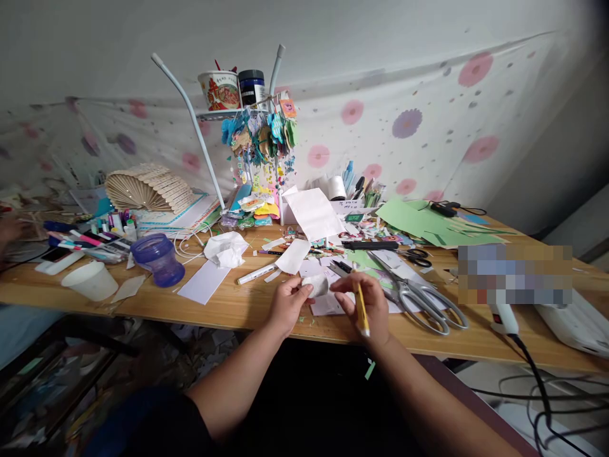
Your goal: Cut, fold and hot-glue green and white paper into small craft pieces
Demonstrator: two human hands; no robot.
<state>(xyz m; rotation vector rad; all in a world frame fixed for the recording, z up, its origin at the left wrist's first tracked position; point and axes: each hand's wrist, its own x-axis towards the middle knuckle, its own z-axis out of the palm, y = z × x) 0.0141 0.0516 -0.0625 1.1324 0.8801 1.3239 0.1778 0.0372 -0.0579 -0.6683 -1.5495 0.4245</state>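
Looking down, I see my left hand pinching a small white paper piece just above the wooden table edge. My right hand is closed around a yellow utility knife, beside big scissors.

Large scissors, purple cup and green paper on the table

scissors lie on the table right of the hands, cup far left.
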